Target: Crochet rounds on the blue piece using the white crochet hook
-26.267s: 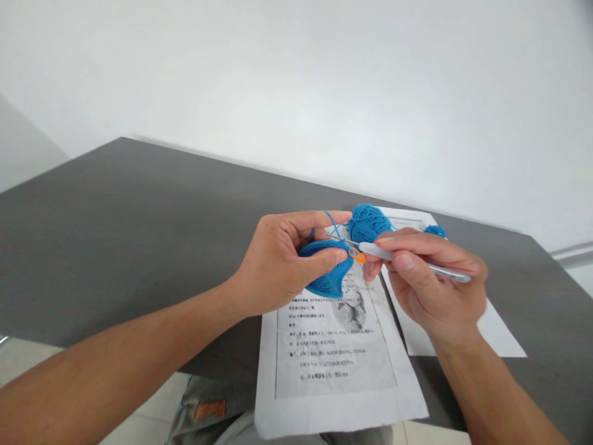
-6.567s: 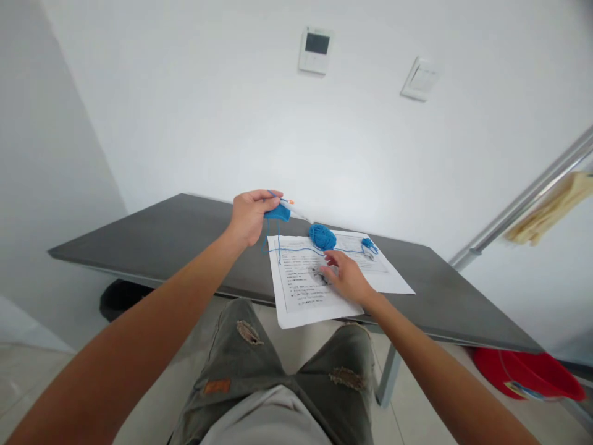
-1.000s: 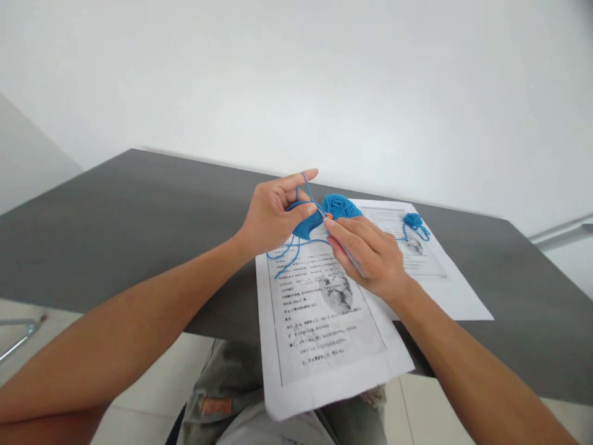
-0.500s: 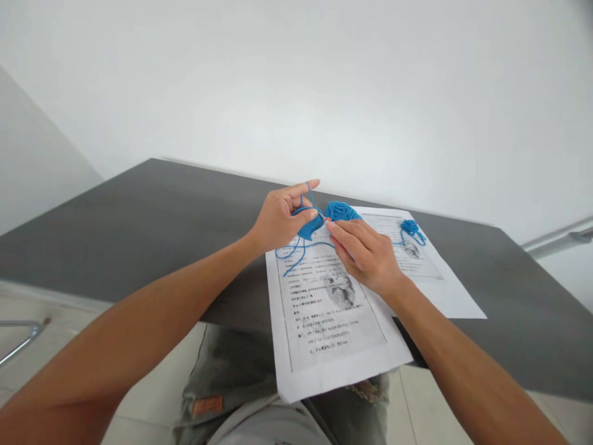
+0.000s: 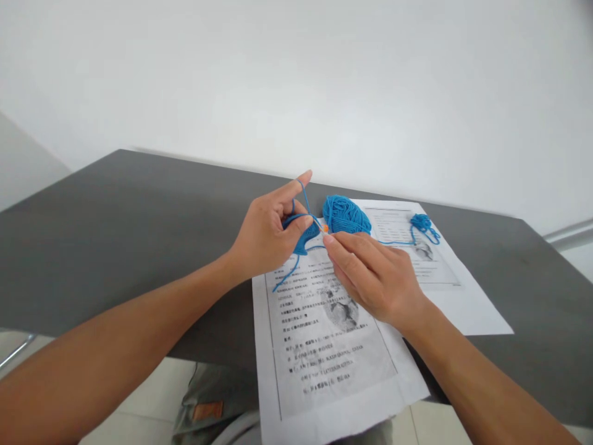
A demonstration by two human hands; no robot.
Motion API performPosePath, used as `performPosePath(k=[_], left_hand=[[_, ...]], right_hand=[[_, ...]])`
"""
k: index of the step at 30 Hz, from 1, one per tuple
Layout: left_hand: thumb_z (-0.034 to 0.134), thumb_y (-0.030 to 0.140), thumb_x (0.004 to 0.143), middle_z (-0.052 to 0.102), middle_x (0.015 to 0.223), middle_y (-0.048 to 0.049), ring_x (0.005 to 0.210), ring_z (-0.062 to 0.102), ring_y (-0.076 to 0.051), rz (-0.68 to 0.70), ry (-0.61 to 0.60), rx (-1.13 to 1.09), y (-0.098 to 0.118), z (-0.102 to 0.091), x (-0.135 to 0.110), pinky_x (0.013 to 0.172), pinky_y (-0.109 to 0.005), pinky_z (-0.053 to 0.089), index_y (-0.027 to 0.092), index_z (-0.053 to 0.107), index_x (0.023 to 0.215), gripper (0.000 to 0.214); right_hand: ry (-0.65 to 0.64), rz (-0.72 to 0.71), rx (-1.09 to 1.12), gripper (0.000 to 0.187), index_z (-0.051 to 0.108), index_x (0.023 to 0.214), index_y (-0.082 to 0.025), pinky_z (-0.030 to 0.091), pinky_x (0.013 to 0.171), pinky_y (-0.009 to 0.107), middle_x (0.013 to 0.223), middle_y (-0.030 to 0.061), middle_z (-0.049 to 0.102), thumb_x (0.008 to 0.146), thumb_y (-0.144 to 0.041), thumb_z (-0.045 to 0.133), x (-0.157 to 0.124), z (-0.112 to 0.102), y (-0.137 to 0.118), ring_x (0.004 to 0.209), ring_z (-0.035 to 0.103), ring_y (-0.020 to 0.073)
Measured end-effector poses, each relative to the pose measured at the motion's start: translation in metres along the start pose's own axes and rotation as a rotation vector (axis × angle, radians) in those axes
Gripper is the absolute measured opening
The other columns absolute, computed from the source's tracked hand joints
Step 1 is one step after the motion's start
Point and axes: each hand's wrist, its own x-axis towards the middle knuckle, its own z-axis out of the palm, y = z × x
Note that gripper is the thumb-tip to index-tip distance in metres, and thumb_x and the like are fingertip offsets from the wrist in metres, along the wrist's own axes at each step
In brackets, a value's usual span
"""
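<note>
While the grey table spreads below and a printed sheet reaches toward five o'clock from the work, the left hand at nine o'clock and the right hand at four sit close together, each pinching something. At two o'clock, the yarn ball should prove light and squashy, apt to roll if tugged. Between the hands, the blue crocheted piece, clamped in the left, is probably soft and floppy, best held near its upper edge, whereas the right's mostly hidden hook looks stiff, wanting a fingertip grip just beside the tiny orange marker.
</note>
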Motion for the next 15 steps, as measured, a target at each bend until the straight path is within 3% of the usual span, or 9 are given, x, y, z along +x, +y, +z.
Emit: performPosePath(k=[4, 11, 15], left_hand=[[0.069, 0.015, 0.085, 0.067, 0.074, 0.0022, 0.061, 0.055, -0.011, -0.022, -0.008, 0.005, -0.004, -0.004, 0.001, 0.055, -0.024, 0.044, 0.01, 0.06, 0.155, 0.071], [0.067, 0.014, 0.086, 0.072, 0.078, -0.0003, 0.065, 0.062, -0.013, -0.036, -0.065, 0.146, -0.007, -0.011, 0.004, 0.059, -0.024, 0.05, 0.011, 0.064, 0.151, 0.065], [0.066, 0.013, 0.087, 0.071, 0.077, 0.0004, 0.064, 0.06, -0.012, -0.055, -0.118, 0.187, -0.005, -0.012, 0.005, 0.058, -0.023, 0.049, 0.013, 0.065, 0.151, 0.064]], right_hand=[[-0.022, -0.021, -0.001, 0.028, 0.065, 0.128, 0.002, 0.059, 0.062, 0.035, 0.109, 0.0222, 0.08, 0.102, -0.006, 0.059, 0.006, -0.004, -0.001, 0.09, 0.074, 0.0273], [-0.146, -0.07, -0.068, 0.029, 0.067, 0.124, 0.002, 0.059, 0.061, 0.034, 0.105, 0.0211, 0.081, 0.105, -0.006, 0.047, 0.016, -0.014, -0.002, 0.092, 0.075, 0.0275], [-0.141, -0.047, 0.024, 0.028, 0.068, 0.126, 0.002, 0.058, 0.058, 0.035, 0.103, 0.0199, 0.081, 0.103, -0.006, 0.053, 0.009, -0.015, 0.002, 0.091, 0.076, 0.0275]])
